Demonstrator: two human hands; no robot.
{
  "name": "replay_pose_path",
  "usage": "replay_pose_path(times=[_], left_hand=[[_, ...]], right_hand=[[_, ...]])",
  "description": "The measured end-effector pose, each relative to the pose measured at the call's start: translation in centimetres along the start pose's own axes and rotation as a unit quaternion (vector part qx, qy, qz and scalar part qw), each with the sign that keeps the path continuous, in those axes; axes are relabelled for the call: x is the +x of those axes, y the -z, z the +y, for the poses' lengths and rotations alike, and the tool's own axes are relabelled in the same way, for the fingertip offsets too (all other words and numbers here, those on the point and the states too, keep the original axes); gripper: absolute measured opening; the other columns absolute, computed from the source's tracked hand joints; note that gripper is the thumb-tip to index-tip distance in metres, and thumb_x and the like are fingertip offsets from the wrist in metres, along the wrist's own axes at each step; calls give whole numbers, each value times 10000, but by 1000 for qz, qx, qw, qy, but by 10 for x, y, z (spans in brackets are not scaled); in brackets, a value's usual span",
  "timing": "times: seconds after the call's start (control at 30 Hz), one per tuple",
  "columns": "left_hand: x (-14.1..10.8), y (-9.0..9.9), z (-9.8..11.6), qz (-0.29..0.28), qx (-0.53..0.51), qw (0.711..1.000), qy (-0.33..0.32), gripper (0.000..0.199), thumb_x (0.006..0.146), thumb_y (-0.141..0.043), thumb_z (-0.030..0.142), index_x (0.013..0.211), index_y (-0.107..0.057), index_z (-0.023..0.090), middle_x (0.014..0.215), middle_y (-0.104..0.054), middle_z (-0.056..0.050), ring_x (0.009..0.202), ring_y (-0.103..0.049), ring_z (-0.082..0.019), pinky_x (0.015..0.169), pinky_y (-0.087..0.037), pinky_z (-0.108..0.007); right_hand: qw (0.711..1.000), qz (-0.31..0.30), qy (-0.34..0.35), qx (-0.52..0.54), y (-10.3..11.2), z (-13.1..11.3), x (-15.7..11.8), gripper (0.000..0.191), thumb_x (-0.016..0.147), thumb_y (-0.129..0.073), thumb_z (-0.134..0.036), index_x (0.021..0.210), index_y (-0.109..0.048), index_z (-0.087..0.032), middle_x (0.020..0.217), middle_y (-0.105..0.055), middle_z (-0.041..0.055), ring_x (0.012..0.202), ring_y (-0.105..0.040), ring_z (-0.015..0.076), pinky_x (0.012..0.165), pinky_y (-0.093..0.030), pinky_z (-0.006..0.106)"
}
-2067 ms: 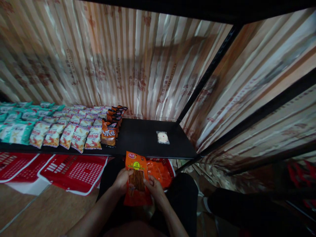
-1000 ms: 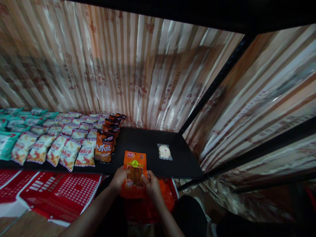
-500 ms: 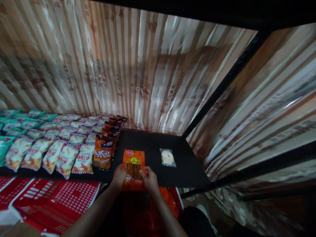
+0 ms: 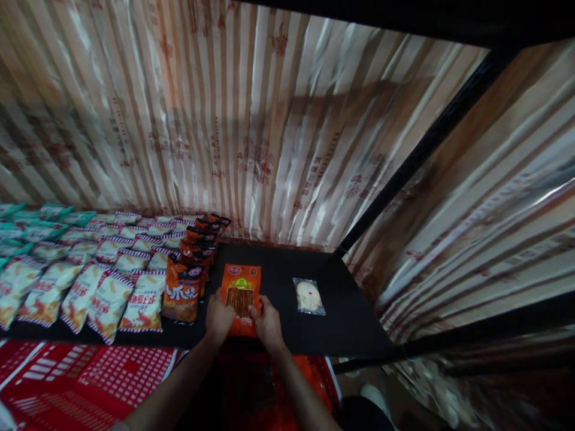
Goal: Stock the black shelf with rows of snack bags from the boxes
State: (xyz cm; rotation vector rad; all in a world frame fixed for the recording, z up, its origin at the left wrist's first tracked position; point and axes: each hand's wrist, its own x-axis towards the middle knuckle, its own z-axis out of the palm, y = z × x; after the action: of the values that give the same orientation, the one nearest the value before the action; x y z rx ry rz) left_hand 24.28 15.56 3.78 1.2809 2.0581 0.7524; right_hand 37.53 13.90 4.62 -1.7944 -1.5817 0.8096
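Note:
An orange snack packet (image 4: 241,296) with a clear window showing brown strips is held upright between both hands, over the front part of the black shelf (image 4: 278,263). My left hand (image 4: 218,320) grips its left edge, thumb on the front. On the right edge my right hand (image 4: 268,325) pinches it the same way. Just left of the packet stands a brown-orange snack bag (image 4: 182,291) at the front of a row of similar bags. A clear-wrapped round white item (image 4: 309,296) lies flat on the shelf to the right.
Rows of white snack bags (image 4: 142,299) and green bags (image 4: 56,211) fill the shelf's left side. Red baskets (image 4: 121,374) sit below the front edge, one holding orange packets (image 4: 303,368). A black post (image 4: 417,149) slants at the right, before striped sheeting (image 4: 251,120).
Both hands have carried the orange packet slightly farther in over the shelf, still gripping its two sides. The view has shifted a little.

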Motion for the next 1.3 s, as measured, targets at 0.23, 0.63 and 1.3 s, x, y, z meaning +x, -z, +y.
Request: replay_pose_path(times=[0.23, 0.63, 1.3], left_hand=[[9, -10, 11, 33, 109, 993, -41, 524, 765, -431, 110, 1278, -402, 4, 1180, -550, -185, 1109, -492, -256, 973, -317, -314], [42, -25, 27, 112, 79, 986, -93, 463, 743, -395, 66, 1193, -501, 48, 1219, -534, -168, 1162, -452, -250, 953, -359, -360], [87, -28, 44, 140, 80, 980, -118, 458, 726, -411, 60, 1173, -509, 81, 1205, -525, -152, 1133, -439, -262, 974, -347, -374]], right_hand=[[995, 24, -9, -98, -10, -5, 23, 258, 803, -478, -216, 1038, -579, -183, 992, -672, 68, 913, -628, 188, 776, -425, 239], [984, 54, -7, -167, -23, -14, 58, 331, 848, -446, -264, 1164, -519, -200, 1122, -621, 86, 970, -609, 182, 779, -427, 257], [985, 75, 9, -156, -33, -24, 107, 278, 852, -422, -274, 1101, -529, -211, 1042, -641, 47, 934, -605, 172, 750, -417, 251]])
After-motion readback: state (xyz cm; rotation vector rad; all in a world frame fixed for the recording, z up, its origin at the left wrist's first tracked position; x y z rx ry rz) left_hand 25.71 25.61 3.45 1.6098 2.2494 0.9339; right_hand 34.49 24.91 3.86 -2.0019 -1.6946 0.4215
